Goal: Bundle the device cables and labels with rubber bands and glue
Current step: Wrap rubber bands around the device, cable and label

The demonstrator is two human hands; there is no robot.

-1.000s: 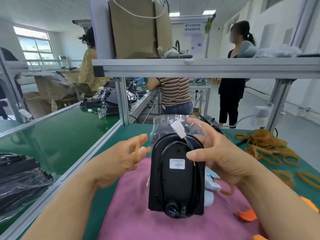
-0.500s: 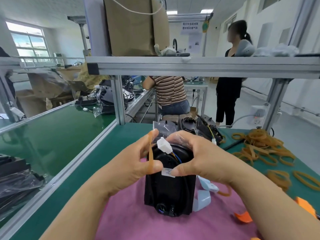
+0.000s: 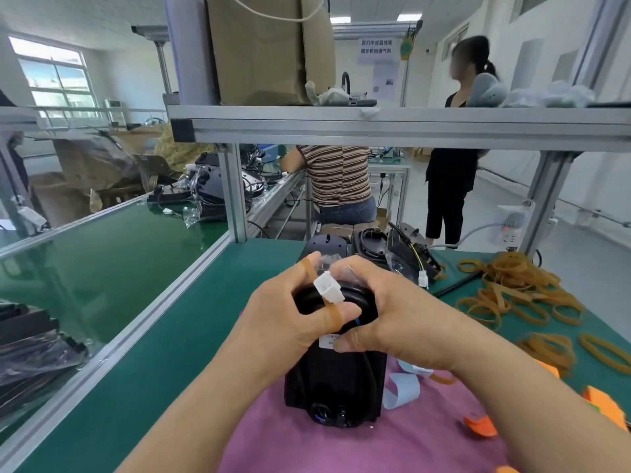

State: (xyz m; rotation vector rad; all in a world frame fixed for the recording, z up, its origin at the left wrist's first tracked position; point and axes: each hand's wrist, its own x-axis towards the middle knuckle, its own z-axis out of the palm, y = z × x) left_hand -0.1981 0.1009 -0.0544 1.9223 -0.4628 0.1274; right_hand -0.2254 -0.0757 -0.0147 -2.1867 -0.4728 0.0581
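A black device [image 3: 336,380] stands tilted on a pink cloth [image 3: 358,442], its top wrapped in a clear plastic bag. A white connector [image 3: 328,291] sticks up from its cable at the top. My left hand [image 3: 283,317] has a tan rubber band [image 3: 333,317] stretched between its index finger and thumb, right beside the connector. My right hand [image 3: 392,319] grips the top of the device, with its thumb pressed near a white label [image 3: 328,341].
A heap of tan rubber bands [image 3: 512,285] lies on the green bench at right, with orange scraps [image 3: 478,426] and a pale blue strip [image 3: 401,390] nearby. More black devices [image 3: 392,247] stand behind. An aluminium rail [image 3: 164,308] runs along the left. People work beyond the shelf frame.
Both hands have closed in on the device's top. The rubber band on my left hand has come up against the connector, and the bag is now bunched under my right hand.
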